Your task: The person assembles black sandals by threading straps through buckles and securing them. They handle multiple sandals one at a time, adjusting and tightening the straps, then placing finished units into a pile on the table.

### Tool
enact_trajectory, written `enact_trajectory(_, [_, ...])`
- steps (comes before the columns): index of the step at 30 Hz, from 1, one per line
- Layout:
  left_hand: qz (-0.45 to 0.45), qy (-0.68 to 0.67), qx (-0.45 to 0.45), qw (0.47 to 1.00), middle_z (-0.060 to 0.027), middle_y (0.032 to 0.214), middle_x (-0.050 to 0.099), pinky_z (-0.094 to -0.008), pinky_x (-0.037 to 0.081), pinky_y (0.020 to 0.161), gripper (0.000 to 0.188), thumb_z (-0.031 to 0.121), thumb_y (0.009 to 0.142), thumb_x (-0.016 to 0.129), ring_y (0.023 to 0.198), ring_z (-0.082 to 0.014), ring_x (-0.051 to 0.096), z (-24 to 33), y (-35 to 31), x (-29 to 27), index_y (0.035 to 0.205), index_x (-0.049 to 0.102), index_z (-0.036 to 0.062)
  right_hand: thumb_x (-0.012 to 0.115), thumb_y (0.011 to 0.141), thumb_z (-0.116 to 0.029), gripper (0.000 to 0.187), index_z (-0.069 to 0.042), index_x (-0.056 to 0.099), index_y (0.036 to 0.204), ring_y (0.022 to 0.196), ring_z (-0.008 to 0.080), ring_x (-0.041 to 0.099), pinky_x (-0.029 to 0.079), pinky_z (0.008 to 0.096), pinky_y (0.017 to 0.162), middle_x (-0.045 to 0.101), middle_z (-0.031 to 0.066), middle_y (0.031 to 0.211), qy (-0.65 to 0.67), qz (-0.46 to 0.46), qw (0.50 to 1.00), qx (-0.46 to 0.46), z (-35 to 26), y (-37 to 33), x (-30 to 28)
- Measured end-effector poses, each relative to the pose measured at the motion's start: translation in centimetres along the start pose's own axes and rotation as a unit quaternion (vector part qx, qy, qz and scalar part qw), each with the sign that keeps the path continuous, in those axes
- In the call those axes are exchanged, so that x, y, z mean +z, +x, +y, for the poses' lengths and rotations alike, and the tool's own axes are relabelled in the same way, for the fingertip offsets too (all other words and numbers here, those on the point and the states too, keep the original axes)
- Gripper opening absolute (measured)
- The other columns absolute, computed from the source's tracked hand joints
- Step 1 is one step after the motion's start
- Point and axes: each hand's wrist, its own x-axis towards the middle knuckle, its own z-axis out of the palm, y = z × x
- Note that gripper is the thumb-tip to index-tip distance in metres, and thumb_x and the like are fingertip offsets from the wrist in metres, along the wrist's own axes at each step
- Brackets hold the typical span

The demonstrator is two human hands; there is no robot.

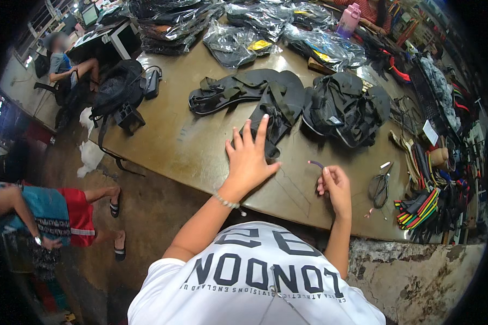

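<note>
My left hand, with a beaded bracelet at the wrist, is open with its fingers spread. Its fingertips reach over the heel end of a black strap sandal. Another black sandal lies to the left of that one. My right hand is closed around a short, thin, dark curved piece with a pinkish tip, perhaps a cord. It is held above the table's near side. Right of my left hand lies a pile of black strap sandals, their straps jumbled together.
Scissors lie on the brown table at right, beside bundled coloured straps. Plastic-wrapped packs and a pink bottle stand at the back. A black bag is at the left edge. Other people sit nearby.
</note>
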Motion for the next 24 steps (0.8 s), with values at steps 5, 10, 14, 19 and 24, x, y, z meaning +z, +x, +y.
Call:
enact_trajectory(5, [-0.056,-0.031,0.130,0.989,-0.0134,0.137,0.044,-0.0493,0.035,0.100,0.106,0.024,0.055,0.083,0.126,-0.0349,0.043,-5.6,2.1,-2.6,0.147,0.031,0.0166,0.060,0.097,-0.023,0.022,-0.001,0.057,0.098,0.064,0.0071,0.056,0.045,0.0205,0.055,0.060,0.0026,0.076,-0.027,0.042,0.999,-0.020,1.1,0.5,0.1])
enact_trajectory(10, [-0.075,-0.051,0.128,0.988,-0.0118,0.139,0.040,-0.0451,0.030,0.110,0.087,0.015,0.058,0.078,0.133,-0.0338,0.038,-11.1,1.4,-7.7,0.139,0.045,0.0175,0.060,0.097,-0.023,0.022,-0.001,0.057,0.097,0.064,0.0069,0.055,0.045,0.0203,0.055,0.060,0.0023,0.076,-0.023,0.030,0.999,-0.023,1.2,0.4,0.5])
enact_trajectory(14, [0.035,-0.161,0.088,0.982,-0.0114,0.130,0.046,-0.0392,0.039,0.104,0.060,0.008,0.066,0.077,0.125,-0.0315,0.045,-10.3,-1.2,-6.0,0.123,0.059,0.0122,0.058,0.098,-0.024,0.021,-0.003,0.057,0.098,0.064,0.0069,0.055,0.044,0.0201,0.056,0.060,0.0020,0.077,-0.015,0.036,0.999,-0.028,1.2,0.2,0.6])
enact_trajectory(19, [0.141,-0.238,0.085,0.957,-0.0113,0.113,0.057,-0.0386,0.046,0.094,0.027,0.003,0.072,0.073,0.108,-0.0293,0.057,-10.6,-2.5,-5.1,0.097,0.065,0.0034,0.057,0.098,-0.025,0.022,-0.003,0.057,0.099,0.064,0.0070,0.054,0.044,0.0200,0.056,0.059,0.0021,0.077,-0.019,0.042,0.999,-0.029,1.6,-0.1,0.6])
enact_trajectory(24, [0.218,-0.200,0.120,0.948,-0.0134,0.123,0.059,-0.0445,0.039,0.103,0.018,0.007,0.085,0.065,0.118,-0.0297,0.054,-10.8,-2.3,-6.1,0.100,0.057,0.0059,0.057,0.098,-0.023,0.020,-0.003,0.057,0.099,0.063,0.0071,0.054,0.044,0.0202,0.056,0.060,0.0025,0.077,-0.015,0.036,0.999,-0.031,1.4,0.1,0.6])
